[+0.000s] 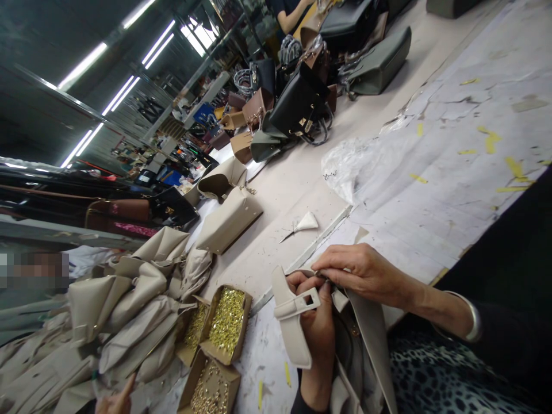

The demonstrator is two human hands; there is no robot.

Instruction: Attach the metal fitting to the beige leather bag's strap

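Note:
A beige handbag [371, 339] in unfinished form lies close to my body, partly cut off below. My left hand [319, 336] is closed around its upper edge, and a beige strap piece with a rectangular cut-out [293, 310] lies across the back of that hand. My right hand [366, 273] pinches at the same edge, its fingertips meeting those of the left. Whatever small part may be between the fingertips is hidden. Inside the bag a dark handle-like loop shows beside a small metal fitting.
Cardboard boxes of small gold-coloured hardware [235, 351] stand left, beside a heap of beige bags [142, 305]. Another person's hand [118, 399] points in at the lower left. A pointed tool [297, 228], a plastic sheet [345, 164] and finished bags [297, 106] lie farther up the table.

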